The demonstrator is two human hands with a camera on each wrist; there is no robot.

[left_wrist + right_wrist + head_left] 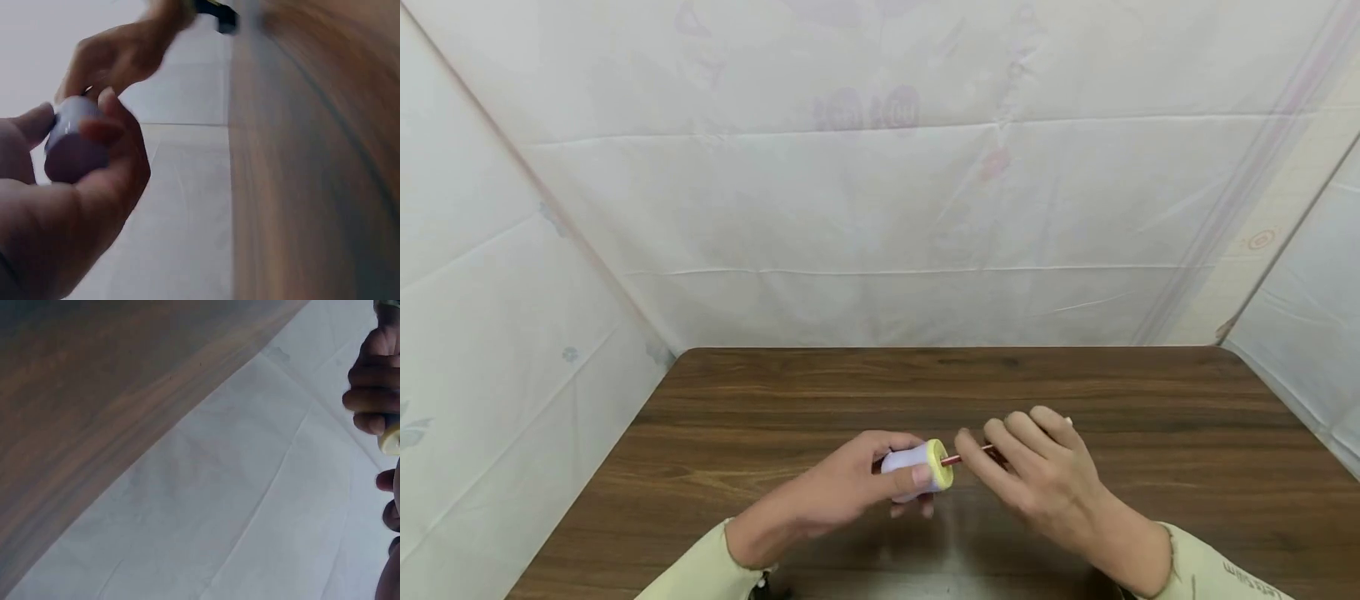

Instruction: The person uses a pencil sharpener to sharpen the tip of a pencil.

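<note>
A person's two hands meet just above a dark wood-grain tabletop (pixel 1150 400), close to its near edge and about midway along it. The left hand (pixel 842 487) is curled around a small pale lilac cylinder with a yellow end, most likely a pencil sharpener (pixel 917 471). The thumb lies along its top and the fingers wrap underneath. The yellow end faces the right hand.

The right hand (pixel 1037 467) sits just beside the sharpener, fingers bent and bunched, pinching a thin red pencil (pixel 958 457). Only a short stretch of the pencil shows between the fingers and the sharpener, and its tip reaches the yellow end. Whether the tip is inside the opening cannot be told.

In the left wrist view the sharpener (pixel 72 147) appears as a rounded lilac shape gripped by the left hand (pixel 75 212), with the right hand (pixel 115 59) blurred beyond it. In the right wrist view only fingertips and a sliver of the yellow end (pixel 391 440) show at the frame's edge.

Both wrists wear pale yellow-green sleeves (pixel 700 575). Creased white sheeting (pixel 880 208) hangs behind and to both sides of the tabletop.
</note>
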